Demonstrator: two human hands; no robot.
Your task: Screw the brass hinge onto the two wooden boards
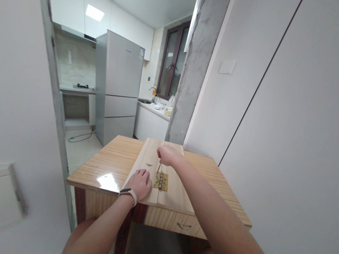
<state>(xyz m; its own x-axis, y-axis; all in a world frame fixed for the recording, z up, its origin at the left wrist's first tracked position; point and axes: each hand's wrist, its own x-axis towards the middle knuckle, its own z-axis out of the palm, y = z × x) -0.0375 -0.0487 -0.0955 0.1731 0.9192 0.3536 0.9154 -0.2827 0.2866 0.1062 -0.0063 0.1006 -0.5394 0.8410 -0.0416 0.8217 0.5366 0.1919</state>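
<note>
A brass hinge (161, 181) lies open across the seam between two wooden boards, the left board (149, 153) and the right board (177, 197), both resting on a wood-grain desk (105, 155). Above the hinge, the right hand (169, 155) is closed in a fist around a screwdriver (158, 168), whose handle is hidden and whose thin shaft points down to the left leaf; contact with a screw head is too small to tell. Just left of the hinge, the left hand (140, 184) lies open, palm down, with fingers slightly bent upon the left board; its wrist bears a wristband (129, 195). Slightly farther from the viewer than the hinge, and to its left, lie loose screws (149, 165). Well beyond the hinge stands a refrigerator (124, 71).
</note>
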